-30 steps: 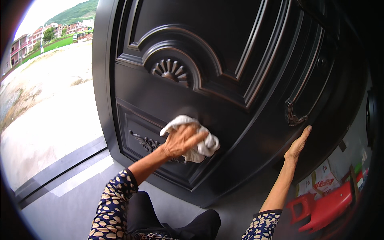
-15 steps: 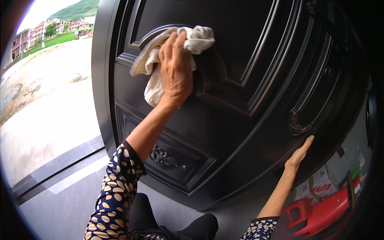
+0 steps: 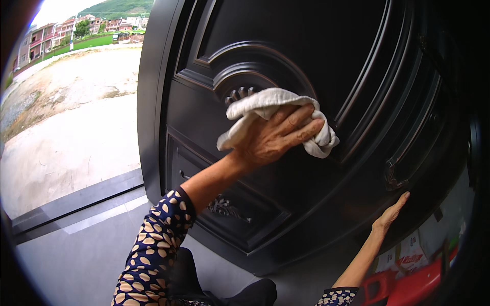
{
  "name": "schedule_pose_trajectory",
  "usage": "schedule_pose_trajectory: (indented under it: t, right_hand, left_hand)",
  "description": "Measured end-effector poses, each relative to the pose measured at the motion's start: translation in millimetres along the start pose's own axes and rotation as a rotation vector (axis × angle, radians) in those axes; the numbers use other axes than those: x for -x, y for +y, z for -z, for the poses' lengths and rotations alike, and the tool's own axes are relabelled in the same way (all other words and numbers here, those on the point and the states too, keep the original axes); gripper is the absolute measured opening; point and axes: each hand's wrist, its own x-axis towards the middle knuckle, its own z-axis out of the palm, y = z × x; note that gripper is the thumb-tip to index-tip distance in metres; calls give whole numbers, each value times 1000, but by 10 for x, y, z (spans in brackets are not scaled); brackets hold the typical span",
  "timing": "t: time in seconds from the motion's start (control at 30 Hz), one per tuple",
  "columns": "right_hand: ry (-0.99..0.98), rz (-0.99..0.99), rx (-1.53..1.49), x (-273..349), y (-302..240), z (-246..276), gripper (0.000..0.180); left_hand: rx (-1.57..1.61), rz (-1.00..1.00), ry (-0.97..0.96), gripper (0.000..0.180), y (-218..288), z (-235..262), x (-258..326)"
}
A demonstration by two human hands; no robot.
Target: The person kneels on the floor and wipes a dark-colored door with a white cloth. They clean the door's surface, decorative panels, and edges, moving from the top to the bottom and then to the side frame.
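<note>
My left hand (image 3: 273,136) presses a crumpled white cloth (image 3: 278,98) against the panelled face of a dark door (image 3: 245,186). Its fingers point right and lie over the cloth, which bunches out past the fingertips and the wrist. Low on the right, my right hand (image 3: 390,214) is at the door's edge, just under a carved corner ornament (image 3: 394,176). Only its thumb and the side of the palm show clearly; the other fingers are hidden behind the edge. Raised arched moulding (image 3: 260,47) and a ribbed ornament run above the cloth, partly covered by it.
A doorway at left opens over a dark threshold (image 3: 76,201) onto pale, bright ground (image 3: 71,148), with buildings and a green hill beyond. Grey floor (image 3: 76,260) lies below. Red plastic furniture (image 3: 416,285) and a white printed bag (image 3: 408,255) stand at lower right.
My left hand has swept the cloth down and to the right across the door, its fingers turning from upward to rightward. My right hand keeps its place at the door edge. The view has shifted slightly.
</note>
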Motion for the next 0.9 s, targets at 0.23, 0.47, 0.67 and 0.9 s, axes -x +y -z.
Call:
schedule_pose_trajectory:
  t: [0.23, 0.47, 0.67, 0.9]
  right_hand:
    - [7, 3, 17, 17, -31, 31, 85]
    - [-14, 6, -85, 22, -41, -26, 80]
    - [-54, 14, -70, 45, -82, -42, 81]
    - [-15, 33, 29, 13, 15, 12, 85]
  left_hand:
    - [64, 232, 156, 61, -533, -57, -41]
    - [-30, 497, 270, 46, -973, -3, 291]
    - [481, 951, 505, 28, -786, -103, 548]
    - [441, 664, 339, 34, 276, -275, 299]
